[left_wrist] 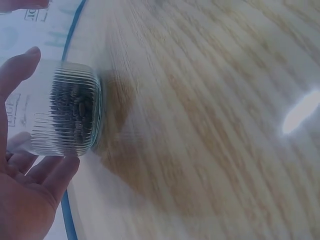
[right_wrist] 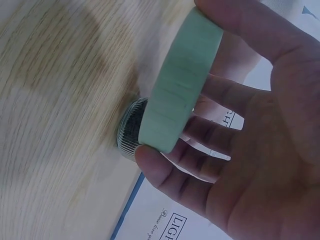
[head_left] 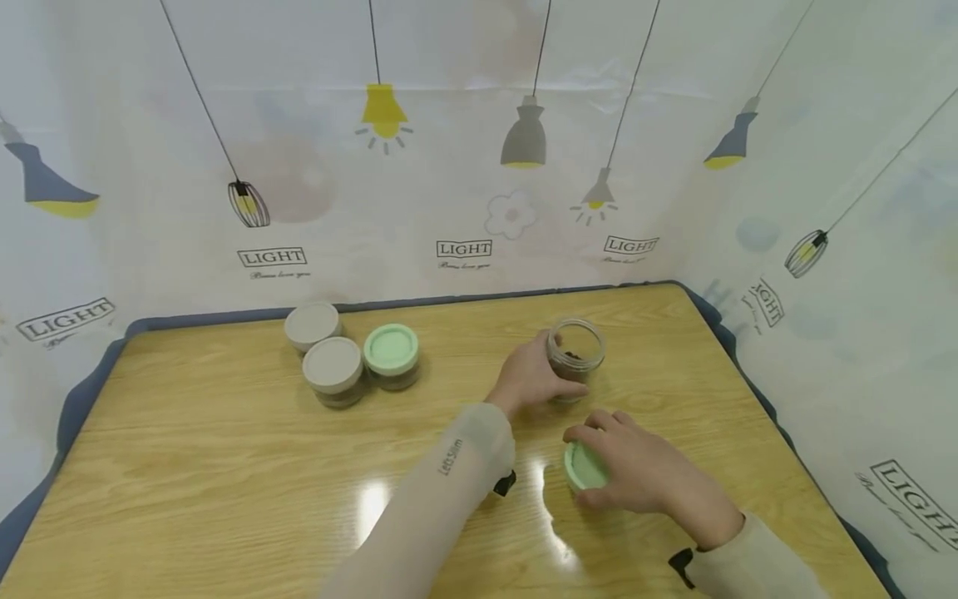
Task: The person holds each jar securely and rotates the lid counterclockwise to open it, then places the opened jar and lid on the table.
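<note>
My left hand (head_left: 530, 374) grips a ribbed glass jar (head_left: 575, 358) around its side, thumb on the near face. The jar is uncovered, and dark contents (left_wrist: 75, 107) fill its lower part in the left wrist view. It stands upright on the table at the right. Nearer to me, my right hand (head_left: 636, 466) holds a round mint-green lid (head_left: 585, 467) by its rim, thumb and fingertips on opposite edges. In the right wrist view the lid (right_wrist: 180, 82) is tilted over the wood and partly covers the jar (right_wrist: 131, 127) behind it.
At the left rear of the wooden table (head_left: 224, 466) stand two jars with grey lids, a front one (head_left: 333, 366) and a back one (head_left: 313, 326). A jar with a mint-green lid (head_left: 392, 349) is beside them. A printed curtain (head_left: 464, 166) encloses the table's back and sides.
</note>
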The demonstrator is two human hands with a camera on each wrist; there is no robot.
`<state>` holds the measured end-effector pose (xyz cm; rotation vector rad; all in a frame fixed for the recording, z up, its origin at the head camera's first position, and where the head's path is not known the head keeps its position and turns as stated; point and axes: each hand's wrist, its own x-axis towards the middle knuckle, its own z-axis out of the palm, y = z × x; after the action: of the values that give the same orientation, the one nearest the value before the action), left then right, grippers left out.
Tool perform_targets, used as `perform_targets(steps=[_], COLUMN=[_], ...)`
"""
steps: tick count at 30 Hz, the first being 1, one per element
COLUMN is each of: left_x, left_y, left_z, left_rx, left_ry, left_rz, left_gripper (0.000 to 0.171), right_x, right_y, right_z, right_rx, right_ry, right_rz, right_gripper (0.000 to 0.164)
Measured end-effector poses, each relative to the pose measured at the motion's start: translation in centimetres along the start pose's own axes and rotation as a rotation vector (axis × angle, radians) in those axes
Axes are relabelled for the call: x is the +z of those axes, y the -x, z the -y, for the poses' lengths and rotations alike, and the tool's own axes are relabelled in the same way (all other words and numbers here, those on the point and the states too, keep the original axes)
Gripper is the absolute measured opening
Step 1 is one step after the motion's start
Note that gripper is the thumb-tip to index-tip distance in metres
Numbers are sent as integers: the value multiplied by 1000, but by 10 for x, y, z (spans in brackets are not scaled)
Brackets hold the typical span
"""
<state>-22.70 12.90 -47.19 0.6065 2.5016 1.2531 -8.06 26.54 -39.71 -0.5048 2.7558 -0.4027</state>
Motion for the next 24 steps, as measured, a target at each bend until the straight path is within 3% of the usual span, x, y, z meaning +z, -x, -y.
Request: perform_targets(steps=[8,18,24], left_x=[-1,1,-10], left_y=[0,4,12], left_z=[-1,-1,7], left_rx=[-36,8,-17], left_ry=[-18,155,123], left_rz=[12,30,91], left_gripper=[91,108,110], right_x=[2,4,4], right_y=[-5,-9,-11], right_z=[-1,-3,-7], right_rx=[19,37,52], right_ry=[-8,-37,-61], right_rz=[4,9,1], right_gripper=[63,66,72])
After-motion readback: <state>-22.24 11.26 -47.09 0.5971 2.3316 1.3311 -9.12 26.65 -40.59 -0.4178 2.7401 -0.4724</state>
